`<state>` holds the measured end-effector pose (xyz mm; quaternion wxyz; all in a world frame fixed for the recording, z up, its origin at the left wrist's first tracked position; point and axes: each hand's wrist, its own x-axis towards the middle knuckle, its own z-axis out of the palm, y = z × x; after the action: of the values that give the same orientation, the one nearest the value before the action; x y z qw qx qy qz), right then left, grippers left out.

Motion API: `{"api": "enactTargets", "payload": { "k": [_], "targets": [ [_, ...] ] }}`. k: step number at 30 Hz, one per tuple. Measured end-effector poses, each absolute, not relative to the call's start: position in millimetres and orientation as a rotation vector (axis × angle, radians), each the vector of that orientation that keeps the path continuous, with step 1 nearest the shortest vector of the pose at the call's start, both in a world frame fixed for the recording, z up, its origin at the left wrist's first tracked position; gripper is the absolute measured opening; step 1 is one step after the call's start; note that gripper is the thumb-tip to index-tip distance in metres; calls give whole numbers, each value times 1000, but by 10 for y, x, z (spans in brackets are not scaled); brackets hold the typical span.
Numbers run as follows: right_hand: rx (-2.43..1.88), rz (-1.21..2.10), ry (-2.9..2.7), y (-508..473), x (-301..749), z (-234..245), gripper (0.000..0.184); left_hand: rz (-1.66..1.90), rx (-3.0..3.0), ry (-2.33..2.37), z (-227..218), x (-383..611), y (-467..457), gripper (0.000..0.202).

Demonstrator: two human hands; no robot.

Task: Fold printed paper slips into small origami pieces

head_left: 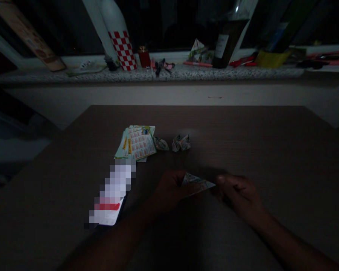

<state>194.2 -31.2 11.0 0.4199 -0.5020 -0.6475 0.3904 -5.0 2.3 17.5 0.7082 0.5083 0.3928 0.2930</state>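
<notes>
In dim light, a small folded piece of printed paper [198, 182] lies low over the dark wooden table [271, 150], held between both hands. My left hand [169, 190] pinches its left side with curled fingers. My right hand [237, 192] is closed on its right tip. Farther back on the table lie a fanned stack of printed paper sheets [137, 145] and two small folded paper figures [161, 143] [181, 143].
A white card or booklet with a red stripe [113, 199] lies left of my left forearm. Behind the table, a speckled sill [158, 74] carries a red-and-white checkered tube [123, 49], a dark bottle [227, 41], a small red jar [144, 56] and pens.
</notes>
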Motion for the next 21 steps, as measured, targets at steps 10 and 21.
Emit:
{"api": "enactTargets", "payload": {
  "k": [10, 21],
  "targets": [
    [-1277, 811, -1666, -300, 1913, 117, 22, 671, 1213, 947, 192, -43, 20, 22],
    [-1444, 627, -1384, -317, 1994, 78, 24, 1032, 1021, 1114, 158, -41, 75, 21]
  ]
}}
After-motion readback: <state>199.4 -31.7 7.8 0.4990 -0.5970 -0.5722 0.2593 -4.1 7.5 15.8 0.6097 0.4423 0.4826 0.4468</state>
